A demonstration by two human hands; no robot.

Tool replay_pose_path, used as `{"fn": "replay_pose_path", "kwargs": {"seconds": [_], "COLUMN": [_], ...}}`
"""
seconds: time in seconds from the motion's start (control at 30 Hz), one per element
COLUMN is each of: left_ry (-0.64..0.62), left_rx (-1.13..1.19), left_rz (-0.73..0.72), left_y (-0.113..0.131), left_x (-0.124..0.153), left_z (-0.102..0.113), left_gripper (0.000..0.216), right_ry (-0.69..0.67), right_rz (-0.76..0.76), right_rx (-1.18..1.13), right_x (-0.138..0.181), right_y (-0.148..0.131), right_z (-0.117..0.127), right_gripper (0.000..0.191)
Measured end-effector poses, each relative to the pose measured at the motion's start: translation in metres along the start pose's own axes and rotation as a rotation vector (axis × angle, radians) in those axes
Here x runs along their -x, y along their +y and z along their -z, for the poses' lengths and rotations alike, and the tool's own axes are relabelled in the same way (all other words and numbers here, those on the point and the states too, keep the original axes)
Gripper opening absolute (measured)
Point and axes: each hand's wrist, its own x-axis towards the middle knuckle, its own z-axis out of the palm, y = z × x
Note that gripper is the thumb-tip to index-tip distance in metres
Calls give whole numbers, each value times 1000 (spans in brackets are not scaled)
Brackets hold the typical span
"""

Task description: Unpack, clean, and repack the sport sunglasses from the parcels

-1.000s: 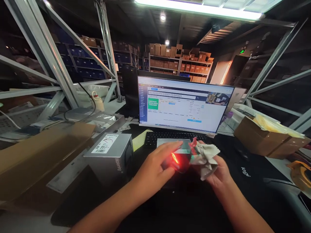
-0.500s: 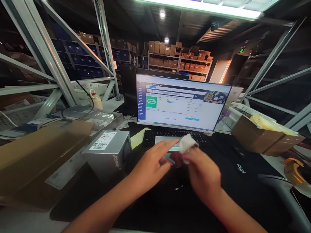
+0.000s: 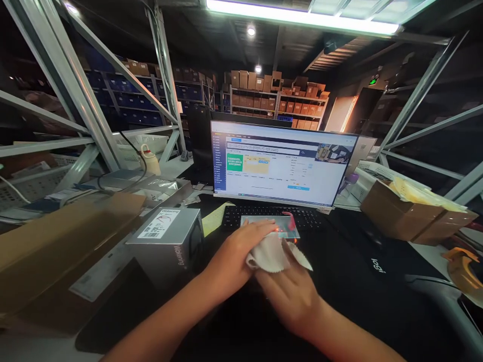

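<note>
A pale cleaning cloth [image 3: 272, 254] lies bunched over a small dark device, of which only a red glow [image 3: 284, 233] shows. My left hand [image 3: 234, 256] curls round the left side of that device and touches the cloth. My right hand [image 3: 292, 291] presses the cloth down from the near side, its fingers under the fabric. Both hands hover over the black desk mat [image 3: 347, 271], just in front of the keyboard [image 3: 271, 217]. The device itself is almost wholly hidden.
A lit monitor [image 3: 281, 163] stands behind the keyboard. A grey product box [image 3: 168, 241] sits left of my hands, with long cardboard cartons [image 3: 64, 241] beyond it. An open cardboard box [image 3: 411, 208] is at right. Metal rack struts frame both sides.
My right hand has brought the cloth from the right over the top of the glowing device and now covers it. A yellow panel has appeared on the screen.
</note>
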Motion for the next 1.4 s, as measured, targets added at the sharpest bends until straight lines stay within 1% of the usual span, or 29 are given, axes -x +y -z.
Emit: {"fn": "replay_pose_path", "kwargs": {"seconds": [0.03,0.07,0.1,0.17,0.23,0.3,0.37,0.43,0.53,0.63,0.67,0.7,0.73,0.77,0.8,0.83,0.87,0.9,0.93,1.0,1.07,1.1,1.13,1.17,1.2,1.23,1.27,1.3,1.4], "left_ry": [-4,-7,-5,0,-16,-51,-90,-127,-210,-272,-286,-296,-297,-285,-266,-237,-205,-166,-123,-23,71,103,120,127,127,120,110,100,64], "left_rx": [-14,-27,-33,-15,25,55,72,88,92,71,58,39,12,-21,-58,-92,-123,-149,-174,-224,-255,-266,-277,-294,-319,-348,-377,-404,-470], "left_rz": [-2,3,15,44,73,93,98,97,106,93,83,73,71,76,89,103,117,121,117,93,51,24,-4,-35,-65,-90,-113,-138,-221], "left_y": [0,0,1,5,10,13,14,15,16,15,14,13,12,11,10,10,9,9,10,11,13,13,15,16,17,19,21,22,26], "left_x": [0,1,1,0,-1,-1,-1,0,-1,-2,-2,-2,-2,-2,-1,-1,-1,0,0,1,2,2,2,2,3,4,4,5,5], "left_z": [1,2,3,6,9,13,17,21,26,26,25,24,23,22,21,20,20,19,19,20,19,19,19,19,18,18,18,19,21], "left_gripper": [54,55,56,56,57,60,64,66,66,66,65,63,58,51,43,36,30,26,24,27,32,32,32,31,30,29,28,27,23], "right_ry": [11,51,102,224,350,481,580,619,671,729,704,646,551,414,242,60,-103,-225,-296,-326,-298,-251,-172,-65,47,118,114,36,-345], "right_rz": [-11,-82,-199,-532,-813,-962,-1024,-1054,-1080,-1093,-1089,-1079,-1055,-1001,-915,-807,-697,-603,-538,-510,-572,-634,-712,-792,-856,-897,-922,-931,-929], "right_rx": [15,20,6,-84,-283,-552,-738,-816,-824,-758,-731,-703,-678,-659,-638,-612,-581,-554,-540,-574,-667,-707,-734,-751,-763,-776,-794,-807,-767], "right_x": [0,-1,-1,-2,-3,-4,-7,-9,-12,-11,-11,-10,-10,-10,-10,-11,-12,-13,-14,-14,-13,-12,-11,-10,-9,-9,-8,-8,-6], "right_y": [3,10,18,38,53,61,61,58,56,49,43,36,27,17,8,0,-6,-9,-10,-4,6,10,13,15,15,14,13,12,11], "right_z": [1,4,9,23,38,50,58,61,62,59,57,54,52,50,49,49,51,54,58,65,68,67,65,61,57,52,48,44,42], "right_gripper": [43,40,37,24,12,14,20,24,29,29,26,23,17,11,5,5,11,16,19,21,22,18,10,11,25,38,45,44,21]}}
